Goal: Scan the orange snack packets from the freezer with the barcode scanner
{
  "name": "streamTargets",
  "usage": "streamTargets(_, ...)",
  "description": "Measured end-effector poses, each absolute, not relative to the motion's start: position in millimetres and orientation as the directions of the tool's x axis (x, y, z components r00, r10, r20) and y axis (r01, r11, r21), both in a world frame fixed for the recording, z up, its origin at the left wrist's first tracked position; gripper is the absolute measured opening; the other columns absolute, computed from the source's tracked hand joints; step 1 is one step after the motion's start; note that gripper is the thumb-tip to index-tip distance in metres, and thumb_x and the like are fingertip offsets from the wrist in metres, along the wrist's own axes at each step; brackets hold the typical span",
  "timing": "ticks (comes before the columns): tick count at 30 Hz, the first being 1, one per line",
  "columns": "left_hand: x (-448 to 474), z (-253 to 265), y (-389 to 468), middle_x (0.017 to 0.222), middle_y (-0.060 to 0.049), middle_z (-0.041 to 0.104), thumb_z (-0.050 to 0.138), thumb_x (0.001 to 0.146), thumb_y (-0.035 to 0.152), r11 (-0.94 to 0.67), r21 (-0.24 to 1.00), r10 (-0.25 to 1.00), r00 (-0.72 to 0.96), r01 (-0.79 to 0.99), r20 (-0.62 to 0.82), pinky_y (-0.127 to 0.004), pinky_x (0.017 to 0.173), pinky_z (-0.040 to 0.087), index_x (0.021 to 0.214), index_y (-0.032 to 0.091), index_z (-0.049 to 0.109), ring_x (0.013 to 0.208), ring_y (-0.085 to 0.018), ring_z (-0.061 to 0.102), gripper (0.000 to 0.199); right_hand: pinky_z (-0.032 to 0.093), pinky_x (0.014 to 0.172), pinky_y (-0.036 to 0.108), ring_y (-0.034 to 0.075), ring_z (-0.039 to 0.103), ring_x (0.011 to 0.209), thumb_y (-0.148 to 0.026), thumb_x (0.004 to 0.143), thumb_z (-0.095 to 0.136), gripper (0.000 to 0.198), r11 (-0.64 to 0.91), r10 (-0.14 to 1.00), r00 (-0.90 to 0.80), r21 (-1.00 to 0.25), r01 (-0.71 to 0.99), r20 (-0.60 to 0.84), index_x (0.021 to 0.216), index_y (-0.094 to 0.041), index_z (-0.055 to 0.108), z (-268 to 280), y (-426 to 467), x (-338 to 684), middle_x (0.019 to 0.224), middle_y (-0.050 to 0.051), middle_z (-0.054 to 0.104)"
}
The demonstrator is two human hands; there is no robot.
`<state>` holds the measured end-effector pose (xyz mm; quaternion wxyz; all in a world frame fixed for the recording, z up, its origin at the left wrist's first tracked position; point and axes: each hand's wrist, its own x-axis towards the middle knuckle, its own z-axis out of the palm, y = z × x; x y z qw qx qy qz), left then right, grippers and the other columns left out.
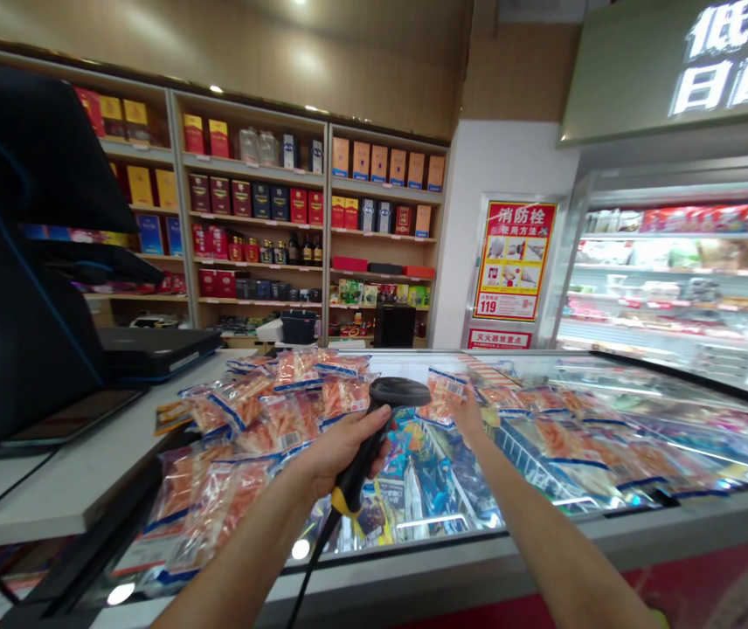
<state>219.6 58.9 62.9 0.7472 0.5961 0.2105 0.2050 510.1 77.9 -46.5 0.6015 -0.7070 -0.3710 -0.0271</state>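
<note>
My left hand (341, 447) is wrapped round the handle of a black and yellow barcode scanner (362, 450), its head up and its cord hanging down. Ahead and to the right, my right hand (467, 412) grips the edge of a clear snack packet (440, 397) with orange contents and a blue strip. The scanner's head is just left of that packet. More such packets (288, 419) lie heaped on the glass-topped freezer to the left, and others (571, 445) are spread out to the right. Under the glass, blue and yellow frozen packages (436, 476) show.
A black checkout terminal (20, 288) stands on the white counter (86, 489) at the left. Shelves of boxes and bottles (252, 205) line the back wall. A lit chiller (675, 279) and a red fire-hydrant sign (514, 259) are at the right. The freezer's front rim (413, 559) runs nearest me.
</note>
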Motion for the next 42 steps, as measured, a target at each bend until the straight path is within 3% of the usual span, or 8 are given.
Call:
streamTargets(3, 218.3, 61.2, 63.8, 0.049, 0.003, 0.05, 0.053, 0.065, 0.05, 0.177, 0.982, 0.587, 0.807, -0.06, -0.056, -0.016, 0.036, 0.031, 0.073, 0.016, 0.048, 0.037, -0.006, 0.045, 0.036, 0.042, 0.059, 0.027, 0.016, 0.055, 0.064, -0.039, 0.063, 0.048, 0.05, 0.052, 0.485, 0.742, -0.862, 0.503, 0.463, 0.106, -0.014, 0.047, -44.9, 76.7, 507.6, 0.08, 0.007, 0.061)
streamTargets(8, 203.4, 60.9, 79.2, 0.047, 0.004, 0.05, 0.056, 0.062, 0.05, 0.11, 0.991, 0.759, 0.65, -0.073, -0.037, -0.016, 0.035, 0.032, 0.069, 0.016, 0.047, 0.036, -0.006, 0.044, 0.036, 0.041, 0.058, 0.028, 0.016, 0.054, 0.063, -0.038, 0.058, 0.053, 0.05, 0.155, 0.443, 0.774, -0.888, 0.432, 0.453, 0.1, -0.012, 0.051, -34.0, 84.2, 495.9, 0.072, 0.005, 0.06)
streamTargets(15, 154.6, 61.9, 104.9, 0.045, 0.003, 0.05, 0.057, 0.061, 0.049, 0.026, 0.995, 0.908, 0.418, -0.099, 0.018, -0.016, 0.035, 0.033, 0.062, 0.015, 0.046, 0.035, -0.006, 0.044, 0.036, 0.04, 0.052, 0.024, 0.013, 0.053, 0.056, -0.041, 0.057, 0.056, 0.063, 0.298, 0.598, 0.74, -0.942, 0.153, 0.309, 0.112, -0.013, 0.043, -2.0, 103.7, 449.4, 0.065, 0.001, 0.059)
streamTargets(19, 133.5, 60.0, 110.7, 0.045, 0.004, 0.051, 0.06, 0.059, 0.05, 0.047, 0.993, 0.934, 0.357, -0.107, -0.006, -0.016, 0.034, 0.033, 0.066, 0.015, 0.046, 0.034, -0.007, 0.045, 0.037, 0.039, 0.047, 0.022, 0.013, 0.053, 0.054, -0.042, 0.056, 0.059, 0.068, 0.359, 0.698, 0.646, -0.932, 0.058, 0.309, 0.115, -0.014, 0.039, 3.7, 112.1, 407.9, 0.062, -0.002, 0.058)
streamTargets(25, 119.7, 60.9, 109.2, 0.046, 0.004, 0.05, 0.059, 0.059, 0.05, 0.033, 0.989, 0.943, 0.331, -0.142, 0.016, -0.015, 0.034, 0.033, 0.069, 0.014, 0.049, 0.035, -0.006, 0.045, 0.038, 0.041, 0.052, 0.024, 0.012, 0.052, 0.053, -0.035, 0.064, 0.053, 0.057, 0.328, 0.687, 0.567, -0.89, 0.315, 0.454, 0.115, -0.013, 0.039, -10.8, 132.9, 349.3, 0.06, -0.003, 0.056)
streamTargets(31, 105.7, 60.7, 110.6, 0.045, 0.005, 0.05, 0.058, 0.063, 0.046, 0.048, 0.988, 0.967, 0.254, -0.147, -0.009, -0.015, 0.032, 0.033, 0.068, 0.016, 0.049, 0.034, -0.006, 0.044, 0.031, 0.041, 0.064, 0.026, 0.014, 0.054, 0.065, -0.028, 0.065, 0.053, 0.047, 0.18, 0.667, 0.488, -0.758, 0.627, 0.563, 0.11, -0.017, 0.045, -21.9, 142.4, 318.6, 0.078, 0.002, 0.059)
streamTargets(36, 102.2, 59.4, 108.9, 0.045, 0.004, 0.051, 0.058, 0.063, 0.045, 0.062, 0.985, 0.97, 0.243, -0.16, -0.022, -0.016, 0.031, 0.034, 0.067, 0.015, 0.05, 0.033, -0.006, 0.045, 0.031, 0.039, 0.064, 0.026, 0.016, 0.053, 0.071, -0.03, 0.068, 0.051, 0.042, 0.091, 0.674, 0.49, -0.721, 0.687, 0.552, 0.109, -0.019, 0.047, -23.4, 138.9, 309.3, 0.08, 0.003, 0.058)
streamTargets(42, 103.8, 66.4, 102.3, 0.047, 0.003, 0.052, 0.059, 0.062, 0.046, 0.042, 0.983, 0.957, 0.288, -0.178, 0.012, -0.016, 0.033, 0.035, 0.07, 0.016, 0.05, 0.035, -0.007, 0.046, 0.032, 0.035, 0.051, 0.021, 0.01, 0.047, 0.051, -0.03, 0.072, 0.046, 0.036, 0.273, 0.663, 0.446, -0.749, 0.604, 0.601, 0.107, -0.019, 0.046, -19.1, 116.2, 300.1, 0.057, -0.005, 0.049)
